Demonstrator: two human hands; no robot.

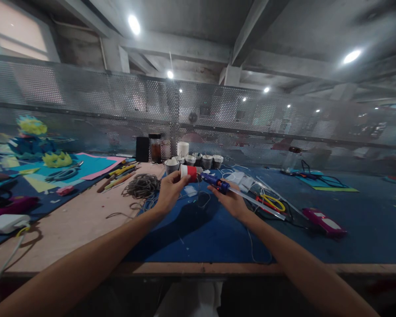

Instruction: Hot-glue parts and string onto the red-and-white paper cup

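My left hand (169, 191) is closed round a small red and white paper cup (188, 173), tipped on its side above the blue mat (171, 242). In my right hand (230, 200) is a blue hot glue gun (214, 181), its nozzle pointing left at the cup's grey end. Whether the nozzle touches the cup I cannot tell. A long clear glue stick (257, 204) sticks out from the back of the gun. Thin grey cord (203, 200) hangs below the cup. A tangled heap of grey cord (141, 186) lies left of my left hand.
Several grey-wrapped cups (207, 161) and a white cup stack (182, 149) stand behind my hands. Scissors (64, 172) and coloured sheets lie left. A purple box-like device (325, 221) and a jar (291, 159) are right. A perforated metal screen (204, 105) closes off the back.
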